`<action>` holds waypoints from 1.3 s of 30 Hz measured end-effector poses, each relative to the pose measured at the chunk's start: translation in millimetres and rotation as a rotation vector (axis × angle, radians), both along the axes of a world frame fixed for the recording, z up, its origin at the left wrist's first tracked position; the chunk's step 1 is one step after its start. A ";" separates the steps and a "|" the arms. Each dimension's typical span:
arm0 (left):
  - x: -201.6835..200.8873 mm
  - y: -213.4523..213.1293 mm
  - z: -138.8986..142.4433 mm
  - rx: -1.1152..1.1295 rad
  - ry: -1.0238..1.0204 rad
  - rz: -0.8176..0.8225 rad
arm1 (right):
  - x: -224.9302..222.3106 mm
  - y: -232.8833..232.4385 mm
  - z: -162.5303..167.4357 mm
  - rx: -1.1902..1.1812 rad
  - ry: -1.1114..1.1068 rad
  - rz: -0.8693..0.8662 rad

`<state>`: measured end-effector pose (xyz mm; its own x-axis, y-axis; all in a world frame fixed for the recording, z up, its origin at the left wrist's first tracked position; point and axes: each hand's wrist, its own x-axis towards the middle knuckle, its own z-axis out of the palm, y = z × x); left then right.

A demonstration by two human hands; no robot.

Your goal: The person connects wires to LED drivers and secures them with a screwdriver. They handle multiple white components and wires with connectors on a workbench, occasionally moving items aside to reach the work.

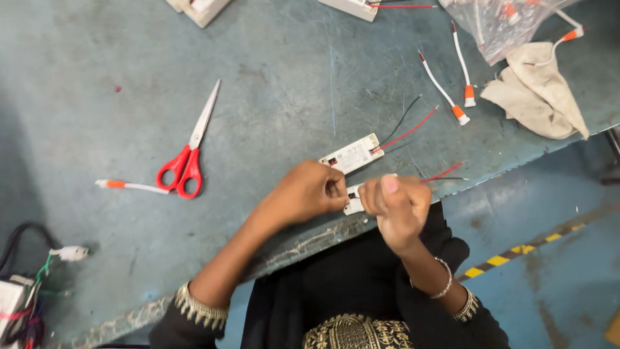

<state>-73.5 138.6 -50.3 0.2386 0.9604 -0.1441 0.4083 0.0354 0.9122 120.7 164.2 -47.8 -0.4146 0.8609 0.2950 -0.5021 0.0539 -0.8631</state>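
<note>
Hands, left hand and right hand, grip clamped on white module, its long axis crosswise, wires rightward.

A clear plastic bag lies at the far right edge of the desk, crumpled and see-through, with white leads and orange caps showing inside it. Near the middle of the desk, a small white oblong module carries a pale printed label on its top face, with a tiny red and dark mark at its left end. On the floor at lower right runs a strip of yellow-and-black hazard tape, laid slantwise.
</note>
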 end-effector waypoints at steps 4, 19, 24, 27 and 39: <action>-2.9 4.7 2.8 0.040 0.037 0.039 | -8.7 -0.8 12.7 0.028 -0.128 -0.050; -7.9 3.9 -4.3 -0.028 -0.071 0.048 | 54.4 0.8 -86.1 0.522 -0.473 1.025; -9.1 5.2 -7.0 -0.086 -0.103 0.005 | 103.2 -17.6 -121.3 0.725 -0.802 1.665; -9.3 6.9 -8.6 -0.102 -0.103 -0.007 | 108.2 -12.5 -120.3 0.293 -0.461 1.281; -9.4 4.8 -9.7 -0.109 -0.089 -0.008 | 78.9 -12.5 -106.2 0.533 -0.293 0.830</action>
<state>-82.9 143.4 -60.0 0.2629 0.9381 -0.2257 0.3270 0.1334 0.9355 199.7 151.8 -154.0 -0.9364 0.0574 0.3463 -0.3293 0.1975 -0.9233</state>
